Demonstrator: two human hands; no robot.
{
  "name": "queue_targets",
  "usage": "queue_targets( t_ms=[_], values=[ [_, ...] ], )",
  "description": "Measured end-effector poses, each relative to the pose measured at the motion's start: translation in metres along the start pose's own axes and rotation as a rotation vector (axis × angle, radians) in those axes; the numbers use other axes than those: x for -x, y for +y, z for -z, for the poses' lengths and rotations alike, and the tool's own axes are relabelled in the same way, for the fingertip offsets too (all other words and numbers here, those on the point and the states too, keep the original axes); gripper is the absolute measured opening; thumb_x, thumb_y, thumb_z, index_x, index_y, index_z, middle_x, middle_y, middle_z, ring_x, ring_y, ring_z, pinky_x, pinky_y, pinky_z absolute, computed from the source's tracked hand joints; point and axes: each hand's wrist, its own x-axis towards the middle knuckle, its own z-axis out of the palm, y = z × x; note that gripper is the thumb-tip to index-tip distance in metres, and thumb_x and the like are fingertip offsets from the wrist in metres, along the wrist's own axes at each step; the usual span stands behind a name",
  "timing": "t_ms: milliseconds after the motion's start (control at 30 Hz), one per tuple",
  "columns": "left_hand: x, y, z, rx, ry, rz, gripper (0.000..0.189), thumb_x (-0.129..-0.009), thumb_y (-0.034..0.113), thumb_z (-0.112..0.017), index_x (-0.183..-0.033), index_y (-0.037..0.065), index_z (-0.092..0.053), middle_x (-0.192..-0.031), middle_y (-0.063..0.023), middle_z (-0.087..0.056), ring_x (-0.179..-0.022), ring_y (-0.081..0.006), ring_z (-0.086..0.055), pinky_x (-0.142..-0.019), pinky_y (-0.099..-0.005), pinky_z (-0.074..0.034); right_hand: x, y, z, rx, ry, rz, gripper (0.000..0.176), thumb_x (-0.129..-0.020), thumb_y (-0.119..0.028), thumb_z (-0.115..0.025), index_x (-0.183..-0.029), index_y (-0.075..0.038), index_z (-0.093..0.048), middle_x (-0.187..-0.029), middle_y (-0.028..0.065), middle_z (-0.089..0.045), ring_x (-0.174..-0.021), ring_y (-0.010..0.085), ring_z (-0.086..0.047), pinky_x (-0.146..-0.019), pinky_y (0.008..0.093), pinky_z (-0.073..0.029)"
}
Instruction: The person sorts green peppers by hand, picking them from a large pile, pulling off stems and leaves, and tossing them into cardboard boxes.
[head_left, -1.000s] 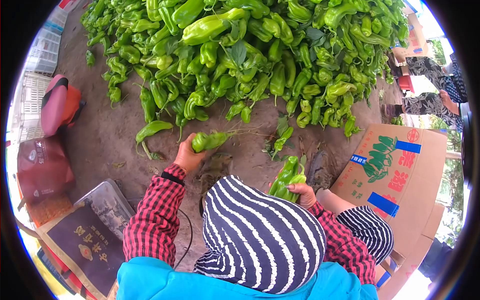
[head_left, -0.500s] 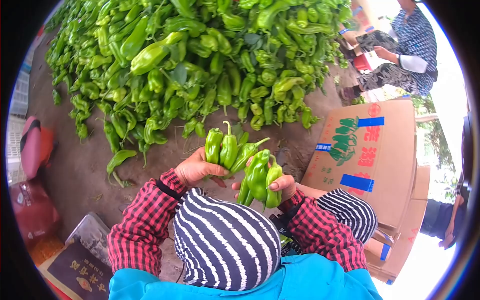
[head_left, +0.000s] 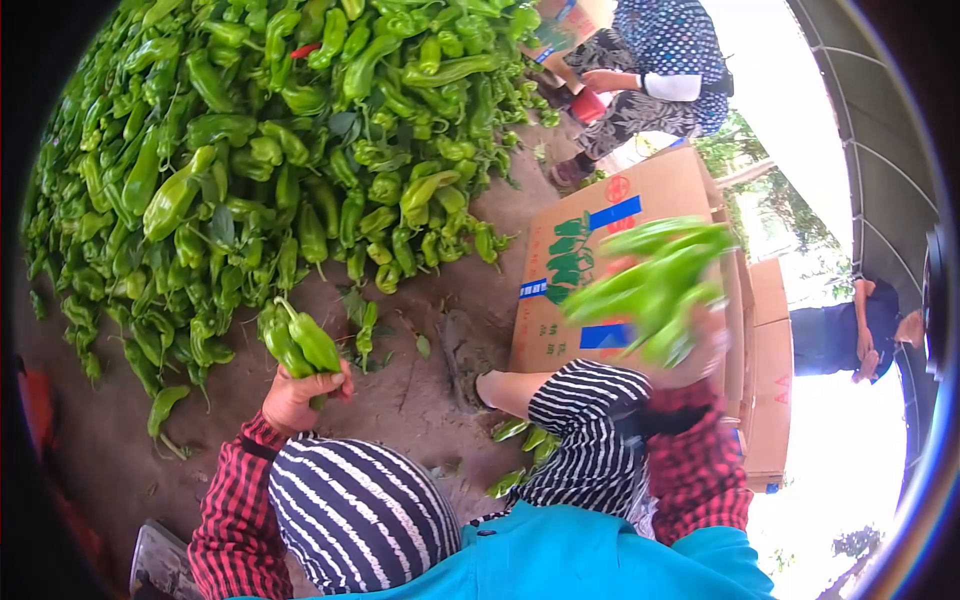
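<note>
My left hand [head_left: 300,398] is closed round a few green peppers [head_left: 303,340], held upright above my striped knee. Out to the right, my right hand [head_left: 692,345] grips a bunch of green peppers [head_left: 650,285], both smeared by motion. That bunch overlaps the printed side of a cardboard box [head_left: 545,325] in this view. A great heap of green peppers [head_left: 270,150] lies on the ground in front of me.
Several loose peppers [head_left: 530,445] lie by my right leg. Behind the box, a seated person [head_left: 670,70] in dotted clothing holds something red. Another person [head_left: 870,330] is at the far right. A second carton [head_left: 770,370] stands beyond the box.
My hands have moved apart. The right one has swung right and up to the box with a bunch of peppers; the left keeps a few. My view has turned right.
</note>
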Motion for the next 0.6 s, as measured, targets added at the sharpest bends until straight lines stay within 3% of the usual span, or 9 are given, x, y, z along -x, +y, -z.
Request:
queue_targets(
  t_ms=[133, 233, 267, 300, 333, 400, 433, 500, 600],
  values=[
    [-0.001, 0.002, -0.001, -0.014, 0.018, 0.035, 0.02, -0.068, 0.004, -0.067, -0.085, 0.003, -0.056, -0.076, -0.008, -0.058, -0.068, -0.0202, -0.058, -0.056, -0.0325, -0.046, -0.019, -0.097, 0.14, 0.36, 0.642, 0.702, 0.046, -0.076, -0.008, -0.064, -0.117, -0.008, -0.042, -0.106, 0.0084, -0.052, -0.099, 0.0248, -0.052, -0.086, 0.0448, -0.042],
    [0.001, 0.004, -0.003, 0.001, -0.016, 0.002, 0.026, -0.068, 0.004, -0.066, -0.092, 0.003, -0.054, -0.077, -0.0088, -0.059, -0.068, -0.0208, -0.058, -0.056, -0.0329, -0.046, -0.019, -0.107, 0.249, 0.702, 1.179, 0.51, 0.06, -0.074, -0.01, -0.067, -0.125, -0.008, -0.035, -0.111, 0.0065, -0.049, -0.1, 0.0251, -0.05, -0.083, 0.0458, -0.044],
    [0.004, 0.009, -0.009, -0.024, -0.025, -0.024, 0.018, -0.075, 0.007, -0.061, -0.092, 0.004, -0.054, -0.073, -0.0069, -0.057, -0.067, -0.0173, -0.056, -0.056, -0.0288, -0.045, -0.002, -0.109, 0.259, 0.604, 0.935, 0.144, 0.064, -0.076, -0.015, -0.066, -0.129, -0.009, -0.031, -0.119, 0.006, -0.043, -0.106, 0.0269, -0.045, -0.082, 0.0518, -0.042],
    [0.005, 0.012, -0.007, -0.107, -0.092, -0.026, 0.019, -0.077, 0.008, -0.059, -0.094, 0.004, -0.053, -0.073, -0.0063, -0.056, -0.066, -0.016, -0.054, -0.056, -0.0288, -0.044, 0.006, -0.117, 0.274, 0.639, 0.928, -0.247, 0.068, -0.077, -0.025, -0.066, -0.132, -0.018, -0.028, -0.131, 0.0079, -0.033, -0.108, 0.0337, -0.043, -0.08, 0.0547, -0.043],
    [0.003, 0.011, 0.001, -0.158, -0.15, -0.053, 0.016, -0.078, 0.009, -0.059, -0.091, 0.003, -0.054, -0.071, -0.006, -0.056, -0.064, -0.0156, -0.053, -0.055, -0.029, -0.043, 0.007, -0.123, 0.31, 0.673, 0.807, -0.291, 0.066, -0.078, -0.032, -0.063, -0.132, -0.017, -0.028, -0.133, 0.0054, -0.029, -0.11, 0.0349, -0.041, -0.077, 0.0577, -0.041],
    [0.006, 0.002, 0.009, -0.045, -0.098, -0.014, 0.012, -0.08, 0.013, -0.059, -0.085, 0.002, -0.055, -0.069, -0.0062, -0.055, -0.061, -0.0159, -0.053, -0.054, -0.0293, -0.043, -0.021, -0.123, 0.248, 0.984, 0.833, -0.332, 0.068, -0.08, -0.033, -0.061, -0.134, -0.014, -0.025, -0.132, 0.0138, -0.028, -0.105, 0.0343, -0.045, -0.077, 0.0501, -0.044],
    [0.005, 0.0, 0.014, -0.033, -0.128, 0.023, 0.016, -0.08, 0.016, -0.058, -0.088, 0.003, -0.054, -0.072, -0.006, -0.054, -0.066, -0.0159, -0.052, -0.057, -0.0291, -0.043, -0.036, -0.123, 0.256, 1.094, 0.596, -0.21, 0.067, -0.082, -0.03, -0.06, -0.135, -0.011, -0.024, -0.131, 0.0168, -0.029, -0.105, 0.0303, -0.047, -0.081, 0.0431, -0.044],
    [0.005, -0.002, 0.016, 0.019, -0.069, 0.091, 0.02, -0.079, 0.016, -0.061, -0.094, 0.005, -0.054, -0.075, -0.0055, -0.056, -0.064, -0.0149, -0.054, -0.054, -0.0291, -0.044, -0.056, -0.089, 0.142, 1.474, 0.389, 0.126, 0.05, -0.085, -0.013, -0.053, -0.131, -0.006, -0.033, -0.13, 0.0113, -0.038, -0.113, 0.0196, -0.044, -0.094, 0.0335, -0.036],
    [0.002, 0.001, 0.009, -0.031, -0.058, 0.067, 0.03, -0.076, 0.012, -0.065, -0.102, 0.005, -0.052, -0.077, -0.0042, -0.057, -0.067, -0.0114, -0.056, -0.05, -0.0257, -0.046, -0.06, 0.005, 0.023, 0.674, 0.0, -0.016, 0.058, -0.078, -0.001, -0.053, -0.132, -0.007, -0.032, -0.133, 0.0077, -0.035, -0.124, 0.0194, -0.031, -0.098, 0.0304, -0.031]
  ],
)
